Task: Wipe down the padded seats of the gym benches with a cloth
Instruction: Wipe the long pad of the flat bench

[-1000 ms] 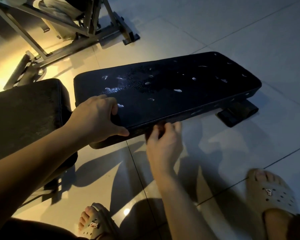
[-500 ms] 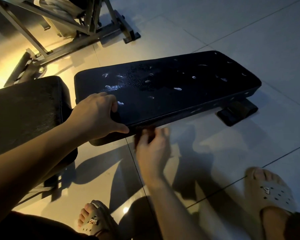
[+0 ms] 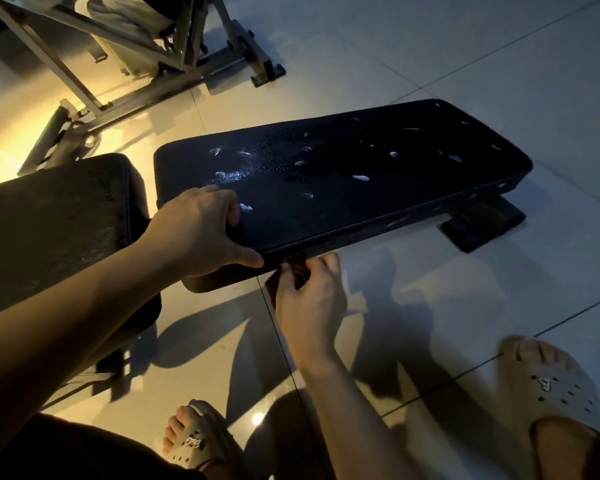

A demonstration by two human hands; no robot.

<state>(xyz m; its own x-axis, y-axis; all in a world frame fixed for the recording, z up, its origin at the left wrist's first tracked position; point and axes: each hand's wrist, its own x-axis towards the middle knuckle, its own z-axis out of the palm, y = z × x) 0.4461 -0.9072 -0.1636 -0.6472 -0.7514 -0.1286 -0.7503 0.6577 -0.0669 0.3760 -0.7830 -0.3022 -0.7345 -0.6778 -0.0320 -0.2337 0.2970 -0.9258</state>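
2 padded seats are seen: a long seat (image 3: 343, 174), flecked with over 10 pale marks, and a short seat (image 3: 56, 216) just beside its left end. 1 left hand (image 3: 198, 233) is clamped on the long seat's near left corner, fingers curled on top, thumb stretched along the edge. 1 right hand (image 3: 309, 299) is held at its near side, fingertips pinched together on 1 dark cloth (image 3: 296, 270). 2 sandals (image 3: 551, 386) are seen nearer than it, 1 metal frame (image 3: 146, 46) beyond it.

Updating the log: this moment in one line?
left hand: holds bench pad corner | right hand: pinches cloth at pad edge | pad: white flecks
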